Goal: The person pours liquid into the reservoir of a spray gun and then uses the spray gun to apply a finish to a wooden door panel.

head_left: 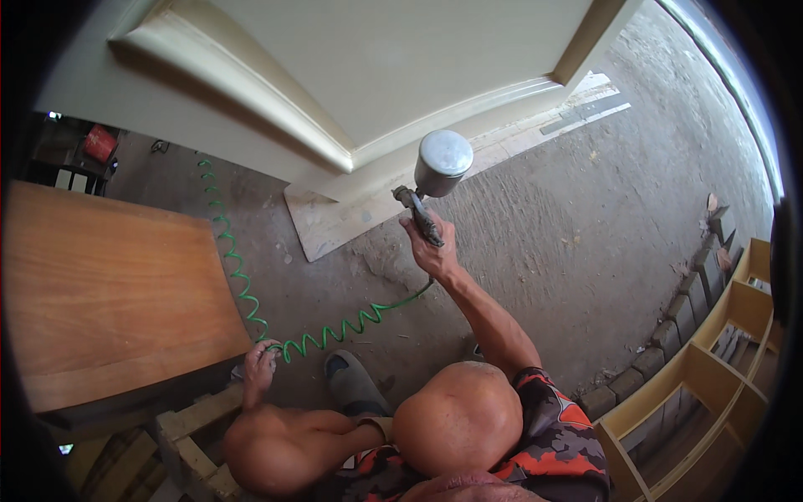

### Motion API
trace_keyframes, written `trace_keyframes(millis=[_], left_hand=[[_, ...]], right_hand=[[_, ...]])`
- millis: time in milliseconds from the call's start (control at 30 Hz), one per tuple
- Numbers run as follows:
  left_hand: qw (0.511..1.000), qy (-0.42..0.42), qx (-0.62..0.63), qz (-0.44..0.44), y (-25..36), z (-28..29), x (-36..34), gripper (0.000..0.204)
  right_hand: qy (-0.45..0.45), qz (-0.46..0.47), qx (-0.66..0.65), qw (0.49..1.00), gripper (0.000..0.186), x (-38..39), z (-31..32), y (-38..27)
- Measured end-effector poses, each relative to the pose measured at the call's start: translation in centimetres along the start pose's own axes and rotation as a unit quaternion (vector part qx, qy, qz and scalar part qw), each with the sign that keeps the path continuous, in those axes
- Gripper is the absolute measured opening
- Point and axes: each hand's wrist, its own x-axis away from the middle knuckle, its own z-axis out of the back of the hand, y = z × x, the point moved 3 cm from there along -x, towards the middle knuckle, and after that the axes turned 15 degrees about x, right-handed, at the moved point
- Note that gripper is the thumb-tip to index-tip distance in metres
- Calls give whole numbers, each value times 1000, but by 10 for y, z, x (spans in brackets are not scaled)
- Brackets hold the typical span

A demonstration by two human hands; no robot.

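My right hand (441, 252) is wrapped round the grip of a paint spray gun (425, 222), held out ahead of me. A round metal cup (443, 164) sits on top of the gun. Its nozzle end points toward a cream panelled door (435, 50), whose lower moulding is close by. From the grip's lower end a green coiled air hose (335, 335) runs to my left hand (260, 364). That hand's fingers are closed on the coil. Beyond it, the hose bends away toward the door's left end. Whether any spray is coming out cannot be made out.
A brown wooden board (117, 284) lies at the left above a pale wooden frame (191, 431). Under the door is a flat, paint-marked board (330, 224). Grey blocks (648, 362) and an open wooden frame (711, 368) line the right side. The floor (535, 243) is dusty.
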Motion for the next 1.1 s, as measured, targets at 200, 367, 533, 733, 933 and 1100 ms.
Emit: trace_keyframes(millis=[200,367,533,733,933,1100], left_hand=[[999,19,-43,13,-14,19,1,22],[998,24,-61,-1,-21,32,-2,21],[997,37,-73,9,-21,38,2,22],[994,40,-101,15,-17,31,7,23],[995,34,-86,37,-29,31,5,24],[997,12,-67,30,-25,16,-1,23]], right_hand=[[-42,15,-16,999,36,21,-42,-32],[-84,18,-22,996,33,36,-65,-46],[-120,22,-33,992,36,49,-83,-48],[-147,52,-28,987,35,50,-82,-37],[-91,9,-22,996,38,35,-55,-33],[-39,-15,-17,999,37,15,-22,-18]])
